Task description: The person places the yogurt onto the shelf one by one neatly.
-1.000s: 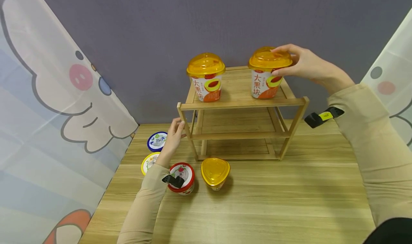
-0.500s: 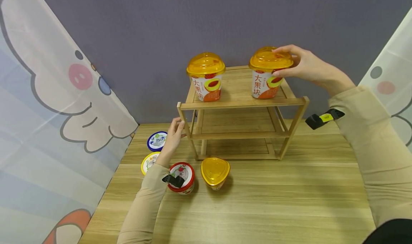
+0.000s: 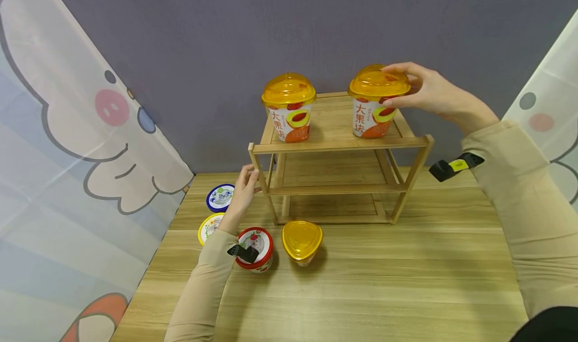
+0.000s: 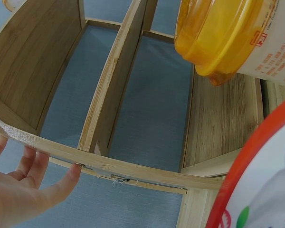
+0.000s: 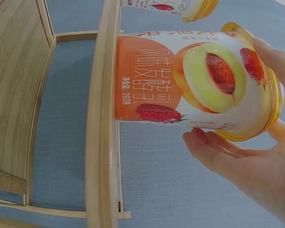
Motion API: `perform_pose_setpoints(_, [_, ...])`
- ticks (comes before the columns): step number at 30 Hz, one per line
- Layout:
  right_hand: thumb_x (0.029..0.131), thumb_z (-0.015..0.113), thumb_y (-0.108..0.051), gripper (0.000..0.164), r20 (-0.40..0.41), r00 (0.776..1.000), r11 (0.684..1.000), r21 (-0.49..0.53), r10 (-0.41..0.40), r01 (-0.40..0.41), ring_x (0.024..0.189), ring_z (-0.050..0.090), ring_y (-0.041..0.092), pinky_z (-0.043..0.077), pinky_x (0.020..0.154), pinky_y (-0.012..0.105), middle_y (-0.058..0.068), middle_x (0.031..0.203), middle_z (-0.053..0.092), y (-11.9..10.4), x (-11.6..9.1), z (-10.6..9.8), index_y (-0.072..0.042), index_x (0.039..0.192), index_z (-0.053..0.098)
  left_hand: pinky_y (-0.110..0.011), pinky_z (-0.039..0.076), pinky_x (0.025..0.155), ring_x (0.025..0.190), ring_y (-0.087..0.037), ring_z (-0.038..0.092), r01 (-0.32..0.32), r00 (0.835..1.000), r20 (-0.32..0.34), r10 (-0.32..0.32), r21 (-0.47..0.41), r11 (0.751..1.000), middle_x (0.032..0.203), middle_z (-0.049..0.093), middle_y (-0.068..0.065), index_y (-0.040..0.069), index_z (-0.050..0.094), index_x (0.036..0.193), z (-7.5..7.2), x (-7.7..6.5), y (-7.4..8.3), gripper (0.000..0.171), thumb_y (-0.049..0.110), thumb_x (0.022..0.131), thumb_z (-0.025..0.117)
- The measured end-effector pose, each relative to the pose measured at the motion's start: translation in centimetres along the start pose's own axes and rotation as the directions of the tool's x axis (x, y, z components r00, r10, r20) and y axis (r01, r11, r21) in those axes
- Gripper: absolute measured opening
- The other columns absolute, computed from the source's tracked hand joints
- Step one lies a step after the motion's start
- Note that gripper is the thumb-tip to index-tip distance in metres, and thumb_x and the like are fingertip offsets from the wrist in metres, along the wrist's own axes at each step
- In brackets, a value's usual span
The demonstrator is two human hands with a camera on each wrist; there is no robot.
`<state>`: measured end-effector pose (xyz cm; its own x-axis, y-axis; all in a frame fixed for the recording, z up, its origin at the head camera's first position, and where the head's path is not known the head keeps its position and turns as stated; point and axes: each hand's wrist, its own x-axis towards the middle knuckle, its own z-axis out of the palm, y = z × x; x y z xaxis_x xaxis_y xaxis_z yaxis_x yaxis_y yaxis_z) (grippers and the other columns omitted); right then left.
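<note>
A three-tier wooden rack (image 3: 339, 145) stands on the table. On its top shelf are two yogurt cups with domed orange lids. My right hand (image 3: 424, 89) grips the right yogurt cup (image 3: 365, 116) just around its lid. In the right wrist view, the thumb and fingers lie on opposite sides of this yogurt cup (image 5: 180, 80), whose base meets the shelf's front edge. The left yogurt cup (image 3: 290, 119) stands upright on its own. My left hand (image 3: 243, 189) holds the rack's left side; in the left wrist view, its fingertips touch a side bar (image 4: 118, 166).
An orange-lidded yogurt cup (image 3: 301, 239) stands before the rack. Left of it is a red-rimmed tub (image 3: 259, 236). Yellow-rimmed (image 3: 208, 227) and blue-rimmed (image 3: 220, 197) tubs are partly behind the left arm. A grey wall (image 3: 217, 56) backs the table, with printed curtains at both sides.
Almost nothing differs. The right hand and its yogurt cup shift very slightly on the top shelf; the left hand stays at the rack's side.
</note>
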<state>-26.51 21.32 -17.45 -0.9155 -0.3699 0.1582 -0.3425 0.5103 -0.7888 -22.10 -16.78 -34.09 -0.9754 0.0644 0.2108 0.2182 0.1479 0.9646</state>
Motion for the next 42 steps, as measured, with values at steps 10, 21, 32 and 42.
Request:
perform_pose_setpoints(10, [0.088, 0.054, -0.024, 0.061, -0.024, 1.0, 0.999, 0.03, 0.01, -0.009, 0.118, 0.036, 0.027, 0.038, 0.095, 0.028, 0.018, 0.142, 0.02, -0.2, -0.5, -0.1, -0.028, 0.139, 0.022, -0.052, 0.039, 0.089, 0.105, -0.035, 0.042, 0.009, 1.0, -0.003, -0.009, 0.006, 1.0, 0.105, 0.043, -0.023, -0.004, 0.035, 0.119, -0.1, 0.0, -0.2, 0.027, 0.012, 0.097, 0.032])
perform_pose_setpoints(21, [0.089, 0.05, -0.031, 0.052, -0.257, 0.964, 0.994, -0.105, -0.068, 0.042, 0.126, 0.027, 0.034, 0.022, 0.101, 0.054, 0.012, 0.142, 0.025, -0.6, -2.4, 1.0, -0.02, 0.136, 0.031, -0.051, 0.041, 0.089, 0.106, -0.034, 0.043, 0.008, 1.0, -0.006, -0.008, 0.012, 1.0, 0.107, 0.043, -0.022, -0.003, 0.035, 0.119, -0.2, 0.4, -0.9, 0.027, 0.013, 0.097, 0.033])
perform_pose_setpoints(32, [0.086, 0.053, -0.024, 0.045, -0.501, 0.846, 0.975, -0.204, -0.182, 0.089, 0.117, 0.039, 0.019, 0.033, 0.098, 0.028, 0.006, 0.129, 0.039, -0.6, -4.4, 2.7, -0.015, 0.129, 0.043, -0.051, 0.042, 0.087, 0.105, -0.033, 0.044, -0.029, 0.999, -0.018, 0.029, 0.011, 1.0, 0.105, 0.044, -0.021, 0.0, 0.037, 0.119, -0.4, 1.0, -2.7, 0.029, 0.02, 0.097, 0.035])
perform_pose_setpoints(42, [0.078, 0.056, -0.015, 0.036, -0.608, 0.6, 0.853, -0.412, -0.52, 0.321, 0.111, 0.044, 0.025, 0.033, 0.095, 0.031, 0.016, 0.115, 0.053, 0.0, -5.4, 5.3, 0.003, 0.108, 0.057, -0.051, 0.042, 0.086, 0.104, -0.032, 0.045, -0.03, 0.999, -0.023, 0.03, 0.002, 1.0, 0.103, 0.045, -0.02, 0.001, 0.038, 0.118, -0.4, 1.1, -2.8, 0.028, 0.019, 0.097, 0.036])
